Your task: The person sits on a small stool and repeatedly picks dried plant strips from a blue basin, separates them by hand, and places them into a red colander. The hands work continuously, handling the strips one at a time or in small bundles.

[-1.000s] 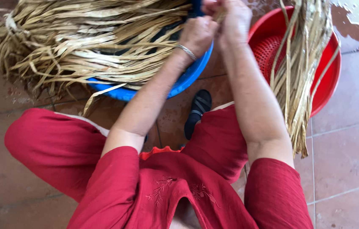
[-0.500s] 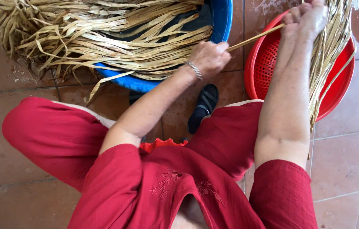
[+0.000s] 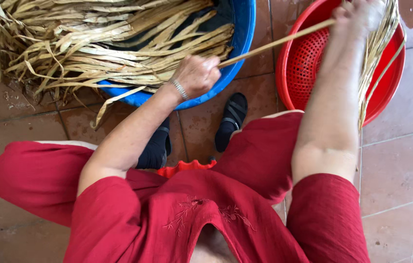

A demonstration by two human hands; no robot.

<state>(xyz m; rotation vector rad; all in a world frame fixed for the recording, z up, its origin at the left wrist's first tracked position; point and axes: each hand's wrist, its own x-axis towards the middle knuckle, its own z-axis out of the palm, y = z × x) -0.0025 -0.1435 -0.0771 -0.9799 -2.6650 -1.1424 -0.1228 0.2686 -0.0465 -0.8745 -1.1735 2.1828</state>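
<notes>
Two hands, left hand [image 3: 196,75] and right hand [image 3: 357,17], fingers closed on one taut straw strip [image 3: 275,44]; blue basin [image 3: 243,34] below; red basket [image 3: 314,68] beside.

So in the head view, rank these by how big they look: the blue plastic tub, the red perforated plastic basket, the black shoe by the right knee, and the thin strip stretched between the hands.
1. Blue plastic tub, cropped at the top, so only probably ahead of the basket.
2. Red perforated plastic basket, also partly cropped.
3. Black shoe.
4. Thin tan strip: long, but by far the slimmest.

Damp reddish-brown floor tiles [image 3: 401,160] with pale grout.
</notes>
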